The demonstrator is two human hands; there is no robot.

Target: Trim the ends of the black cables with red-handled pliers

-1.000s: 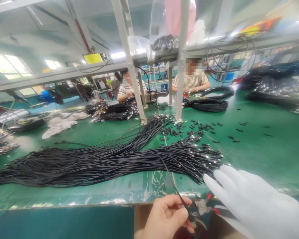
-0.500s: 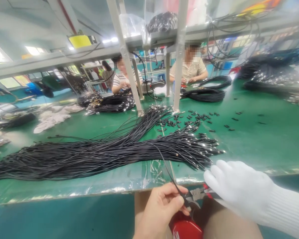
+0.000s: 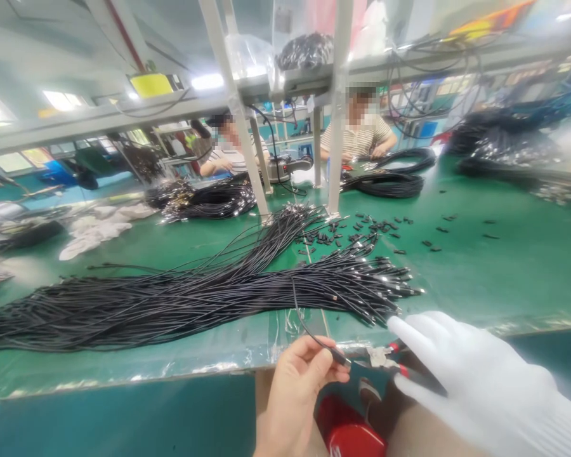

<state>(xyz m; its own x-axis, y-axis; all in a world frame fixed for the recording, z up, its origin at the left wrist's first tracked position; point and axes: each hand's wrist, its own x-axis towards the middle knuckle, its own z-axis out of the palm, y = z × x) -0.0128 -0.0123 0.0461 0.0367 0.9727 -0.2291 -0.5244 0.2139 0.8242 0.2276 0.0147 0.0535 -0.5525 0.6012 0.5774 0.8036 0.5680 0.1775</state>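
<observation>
The bare left hand (image 3: 302, 381) has its grip pinched on one black cable (image 3: 299, 315) just behind its connector (image 3: 341, 358), at the near edge of the bench (image 3: 480, 273); holding it so close to the end probably steadies the tip facing the pliers (image 3: 383, 357). The gloved right hand (image 3: 476, 362) has its grip around those pliers, handles spread and nose pointing at the connector; whether they touch is too blurred to tell. The cable trails back to the large bundle (image 3: 171, 301) laid lengthwise, metal ends gathered rightward, presumably for easy reach. Small black pieces (image 3: 328, 238) lie scattered beyond those ends.
</observation>
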